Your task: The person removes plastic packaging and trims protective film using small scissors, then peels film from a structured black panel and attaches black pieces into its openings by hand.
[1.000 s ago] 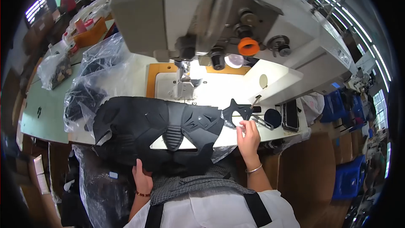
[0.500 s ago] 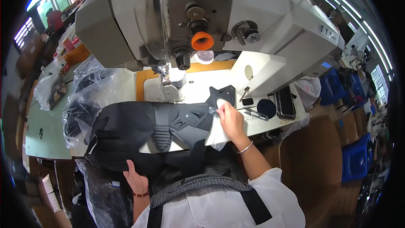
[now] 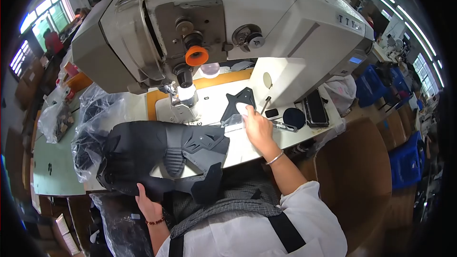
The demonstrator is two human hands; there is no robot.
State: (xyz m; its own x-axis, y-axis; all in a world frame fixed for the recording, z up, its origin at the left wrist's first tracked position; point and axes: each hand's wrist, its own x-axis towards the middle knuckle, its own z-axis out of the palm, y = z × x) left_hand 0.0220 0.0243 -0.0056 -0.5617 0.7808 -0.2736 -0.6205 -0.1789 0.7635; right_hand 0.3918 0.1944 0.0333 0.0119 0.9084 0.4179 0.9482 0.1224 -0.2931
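Right hand [image 3: 259, 128]: moved farther over white tabletop [image 3: 243, 151]; fingertips together at crumpled clear plastic film [image 3: 233, 123], cannot tell if pinching.
Left hand [image 3: 150, 209]: thumb against matte-black moulded panel [image 3: 135, 147], cannot tell grip.
Panel: overhangs tabletop's front edge.

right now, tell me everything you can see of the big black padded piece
The black padded piece looks like matte fabric or foam, with a grey band, a ribbed panel and an angular moulded panel toward its right end. It lies lengthwise left to right, partly on the white table, its near side overhanging the edge. The left hand holds that side, thumb showing, fingers hidden.
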